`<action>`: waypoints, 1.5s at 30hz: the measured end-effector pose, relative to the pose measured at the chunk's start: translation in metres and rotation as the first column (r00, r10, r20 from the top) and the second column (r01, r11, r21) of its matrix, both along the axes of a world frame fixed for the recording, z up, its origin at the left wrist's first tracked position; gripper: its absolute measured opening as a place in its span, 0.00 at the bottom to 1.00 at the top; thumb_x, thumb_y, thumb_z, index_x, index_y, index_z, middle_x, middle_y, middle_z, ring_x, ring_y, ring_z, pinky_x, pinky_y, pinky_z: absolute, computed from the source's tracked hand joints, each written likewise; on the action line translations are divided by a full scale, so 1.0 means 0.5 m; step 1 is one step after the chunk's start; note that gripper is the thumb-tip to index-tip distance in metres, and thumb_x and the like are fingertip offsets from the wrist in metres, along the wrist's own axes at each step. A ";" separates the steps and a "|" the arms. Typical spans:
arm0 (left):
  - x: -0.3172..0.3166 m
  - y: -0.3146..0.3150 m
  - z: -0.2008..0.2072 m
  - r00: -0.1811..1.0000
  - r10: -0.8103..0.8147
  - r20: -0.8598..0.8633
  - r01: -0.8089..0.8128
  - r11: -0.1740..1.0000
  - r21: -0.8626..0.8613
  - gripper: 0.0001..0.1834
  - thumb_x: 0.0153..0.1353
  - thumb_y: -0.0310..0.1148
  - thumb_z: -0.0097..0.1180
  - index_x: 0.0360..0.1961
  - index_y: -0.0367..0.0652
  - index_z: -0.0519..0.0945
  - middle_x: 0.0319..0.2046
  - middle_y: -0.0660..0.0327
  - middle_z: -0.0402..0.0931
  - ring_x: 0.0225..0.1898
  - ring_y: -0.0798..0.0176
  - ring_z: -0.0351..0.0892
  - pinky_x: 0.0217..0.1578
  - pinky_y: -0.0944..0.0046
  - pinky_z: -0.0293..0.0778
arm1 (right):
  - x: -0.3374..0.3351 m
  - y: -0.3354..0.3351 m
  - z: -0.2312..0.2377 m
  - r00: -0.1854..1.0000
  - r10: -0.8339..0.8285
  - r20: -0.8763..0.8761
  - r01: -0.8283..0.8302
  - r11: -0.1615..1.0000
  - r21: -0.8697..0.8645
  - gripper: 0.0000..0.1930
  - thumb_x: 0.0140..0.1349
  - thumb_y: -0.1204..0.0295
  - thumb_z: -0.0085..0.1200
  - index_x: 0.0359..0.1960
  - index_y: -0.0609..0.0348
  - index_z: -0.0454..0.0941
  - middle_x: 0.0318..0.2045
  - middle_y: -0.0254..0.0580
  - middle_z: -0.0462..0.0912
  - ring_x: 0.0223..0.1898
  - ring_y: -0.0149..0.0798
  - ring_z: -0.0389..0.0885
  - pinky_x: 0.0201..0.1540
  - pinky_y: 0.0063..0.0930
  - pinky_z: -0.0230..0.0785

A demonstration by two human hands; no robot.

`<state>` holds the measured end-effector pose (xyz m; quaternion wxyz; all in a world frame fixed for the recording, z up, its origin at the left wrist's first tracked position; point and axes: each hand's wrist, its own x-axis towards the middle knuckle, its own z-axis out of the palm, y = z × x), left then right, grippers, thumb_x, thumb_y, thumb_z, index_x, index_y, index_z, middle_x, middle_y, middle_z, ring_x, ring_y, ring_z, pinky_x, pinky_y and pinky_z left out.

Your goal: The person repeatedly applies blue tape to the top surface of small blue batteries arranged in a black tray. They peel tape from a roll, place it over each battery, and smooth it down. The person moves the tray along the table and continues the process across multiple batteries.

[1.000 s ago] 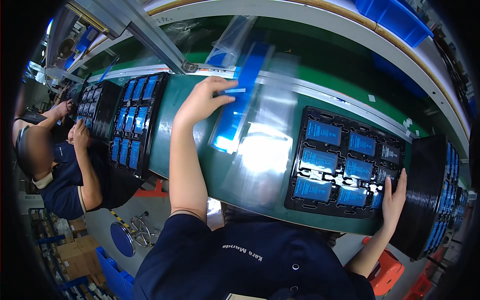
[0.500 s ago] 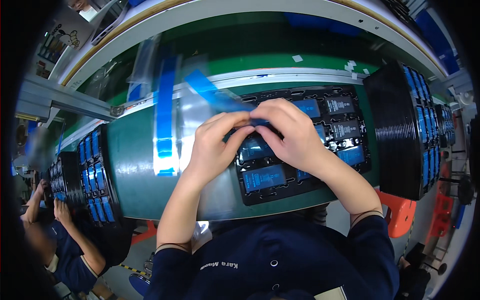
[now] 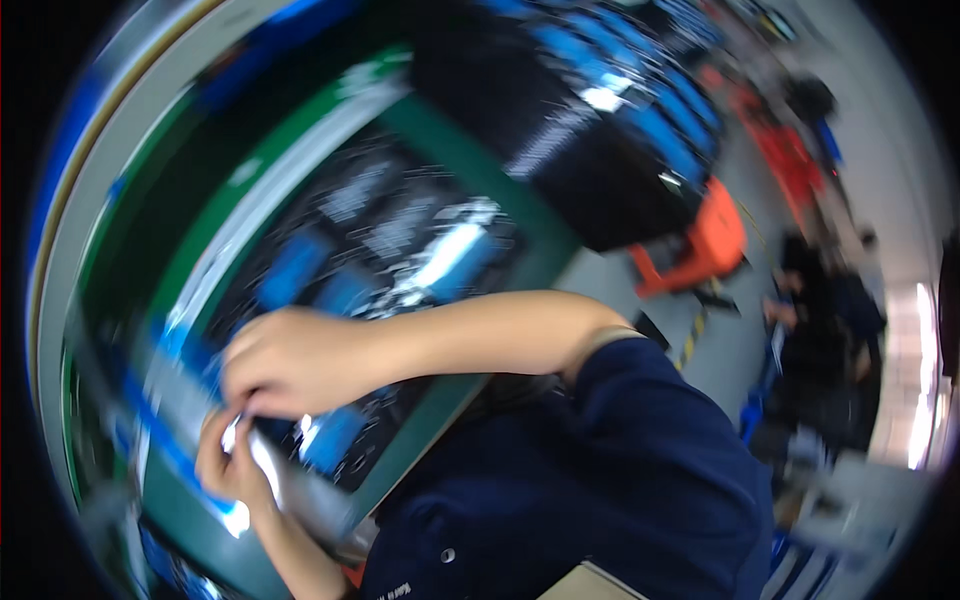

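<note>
The picture is smeared by fast motion. My left hand (image 3: 235, 465) and my right hand (image 3: 300, 365) meet at the fingertips over the left edge of a black tray (image 3: 375, 245) that carries blue and dark flat battery packs. Both hands are closed. Beside my right hand's fingers runs a blurred blue film strip (image 3: 198, 358), which seems to run into its grip. What my left fingers pinch is hidden by blur. A second blue strip (image 3: 165, 435) in clear film lies on the green table left of my hands.
A tall stack of black trays (image 3: 560, 130) with blue battery packs on its side stands beyond the tray. An orange stool (image 3: 705, 240) is on the floor past the table's edge. Another person in dark clothes (image 3: 830, 330) is farther off at the right. A pale rail (image 3: 270, 215) runs along the table.
The view has swung sharply to the right, so the table now slants and more floor shows. My hands stay together at their fingertips, now at the picture's left.
</note>
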<state>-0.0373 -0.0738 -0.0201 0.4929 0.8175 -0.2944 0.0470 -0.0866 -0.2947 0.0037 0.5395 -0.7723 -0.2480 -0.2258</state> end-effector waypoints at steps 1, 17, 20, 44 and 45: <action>0.006 0.018 -0.025 0.998 0.062 -0.012 -0.062 0.998 -0.028 0.10 0.52 0.20 0.60 0.37 0.30 0.80 0.37 0.53 0.80 0.39 0.60 0.77 0.41 0.66 0.73 | -0.002 -0.003 0.004 0.999 0.027 -0.045 -0.027 1.000 0.007 0.05 0.49 0.72 0.56 0.27 0.58 0.79 0.27 0.44 0.79 0.34 0.48 0.78 0.35 0.39 0.70; 0.042 -0.003 -0.008 0.973 0.217 -0.076 -0.230 0.923 -0.308 0.16 0.62 0.35 0.53 0.29 0.30 0.82 0.26 0.51 0.79 0.27 0.57 0.77 0.32 0.60 0.74 | 0.047 -0.170 0.040 0.909 -0.385 -0.158 0.413 0.790 0.453 0.03 0.40 0.80 0.62 0.19 0.63 0.81 0.21 0.43 0.83 0.25 0.35 0.82 0.30 0.25 0.74; 0.041 -0.013 0.000 0.976 0.212 -0.052 -0.214 0.879 -0.427 0.16 0.62 0.34 0.53 0.28 0.28 0.81 0.25 0.53 0.78 0.27 0.58 0.75 0.33 0.59 0.73 | 0.060 -0.191 0.040 0.875 -0.440 -0.201 0.481 0.748 0.457 0.03 0.40 0.81 0.63 0.19 0.64 0.80 0.21 0.44 0.83 0.25 0.35 0.82 0.30 0.26 0.74; 0.009 -0.054 0.036 0.999 0.031 -0.017 -0.029 0.994 0.108 0.43 0.62 0.30 0.52 0.71 0.44 0.39 0.69 0.48 0.47 0.68 0.49 0.53 0.67 0.48 0.47 | 0.037 -0.325 0.022 0.902 -0.315 -0.295 0.386 0.894 0.226 0.09 0.48 0.77 0.63 0.32 0.64 0.80 0.23 0.40 0.82 0.26 0.30 0.81 0.31 0.23 0.75; 0.018 -0.050 0.038 0.998 -0.002 -0.061 0.007 0.996 0.084 0.44 0.61 0.30 0.53 0.71 0.45 0.39 0.70 0.49 0.45 0.68 0.48 0.52 0.66 0.47 0.47 | 0.043 -0.340 0.010 0.892 -0.274 -0.359 0.373 0.895 0.246 0.11 0.48 0.78 0.62 0.35 0.64 0.79 0.25 0.39 0.82 0.27 0.30 0.81 0.32 0.23 0.75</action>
